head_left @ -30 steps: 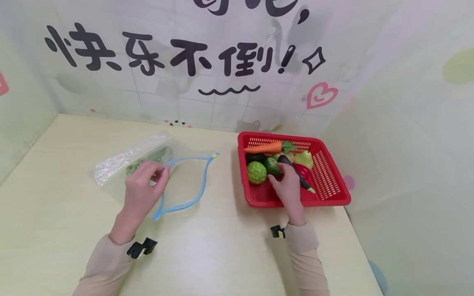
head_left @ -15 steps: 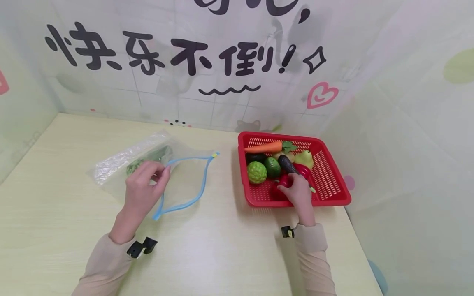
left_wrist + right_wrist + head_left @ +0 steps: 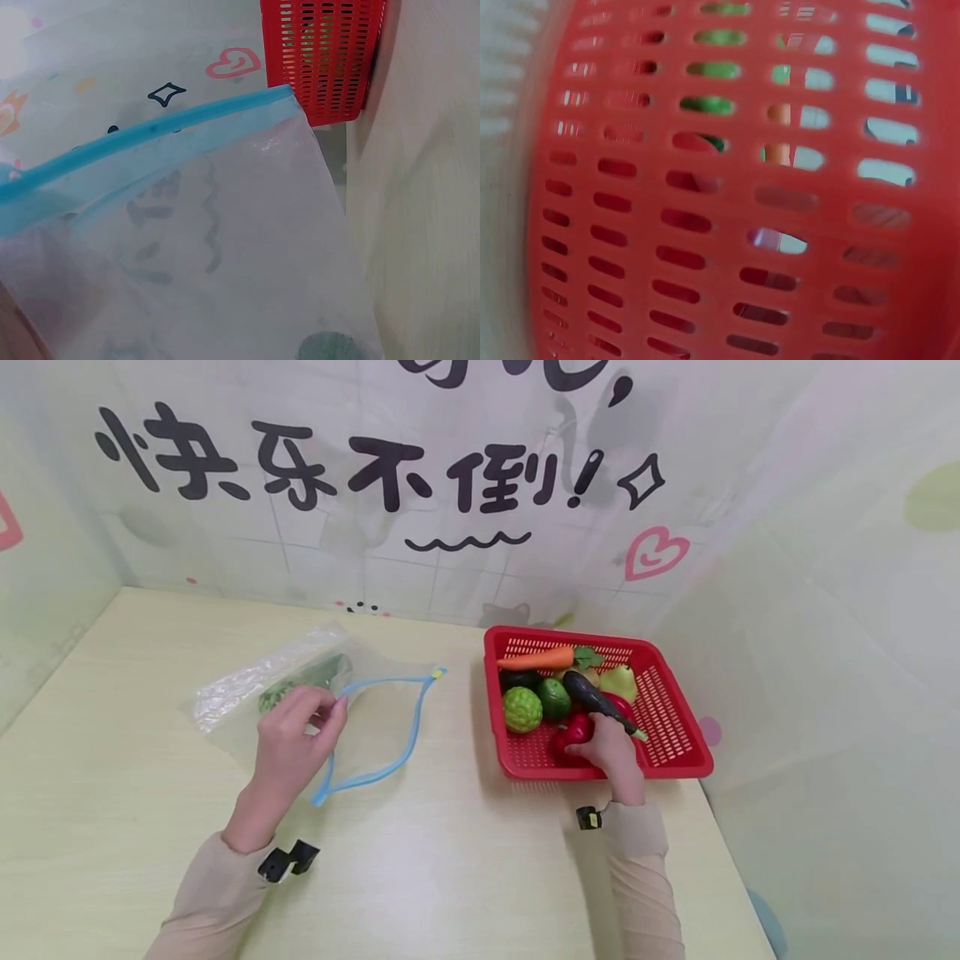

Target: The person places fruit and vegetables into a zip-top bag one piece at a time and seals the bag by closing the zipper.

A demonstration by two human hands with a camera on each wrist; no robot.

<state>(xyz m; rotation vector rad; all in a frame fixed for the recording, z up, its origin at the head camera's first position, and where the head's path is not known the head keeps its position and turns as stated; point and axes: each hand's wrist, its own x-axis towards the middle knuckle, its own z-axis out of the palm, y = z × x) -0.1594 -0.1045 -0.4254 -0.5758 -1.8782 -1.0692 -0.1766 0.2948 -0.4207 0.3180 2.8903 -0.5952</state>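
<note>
In the head view my left hand (image 3: 295, 735) pinches the blue-edged mouth of a clear zip bag (image 3: 382, 727), which gapes toward the right. Green vegetables (image 3: 300, 683) show through the bag behind the hand. The left wrist view has the bag's blue zip strip (image 3: 150, 131) up close. Over at the red basket (image 3: 510, 766), my right hand (image 3: 617, 750) reaches in with thumb and fingers around a shiny red, lobed vegetable (image 3: 570, 735) with a short stem. A dark eggplant (image 3: 592, 693) lies across the basket just behind those fingers.
Also in the basket are a carrot (image 3: 540, 659), a bumpy green fruit (image 3: 522, 710), a smooth green vegetable (image 3: 554, 699) and a yellow-green pear (image 3: 618, 683). In the right wrist view the slotted basket wall (image 3: 727, 202) covers nearly everything. A printed wall sheet (image 3: 450, 568) stands behind the table.
My right hand has moved right and toward me inside the basket, uncovering the red lobed vegetable. The eggplant has shifted slightly. My left hand keeps its hold on the bag.
</note>
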